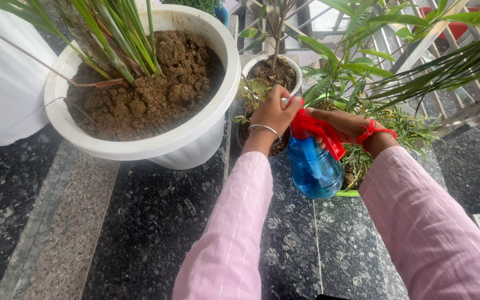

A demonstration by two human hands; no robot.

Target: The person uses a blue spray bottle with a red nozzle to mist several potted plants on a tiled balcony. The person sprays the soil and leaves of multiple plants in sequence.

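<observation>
Two hands hold a blue spray bottle over small potted plants on a dark stone floor

The blue spray bottle (315, 166), translucent with a red trigger head (319, 130), hangs tilted at centre, just right of a small white pot (291, 62) of soil and near a leafy green plant (356, 61). The right hand (343, 125) is wrapped around the red head, fingers closed on the trigger; the left hand (273, 111), wearing a thin bangle, pinches the nozzle tip at the front. To spray well, it seems best to steady the bottle upright so liquid reaches the tube, turn the nozzle gently, and aim at the leaves rather than the floor. Far left stands a large white pot (195, 141) of clumped brown soil; pink sleeves fill the near edge
</observation>
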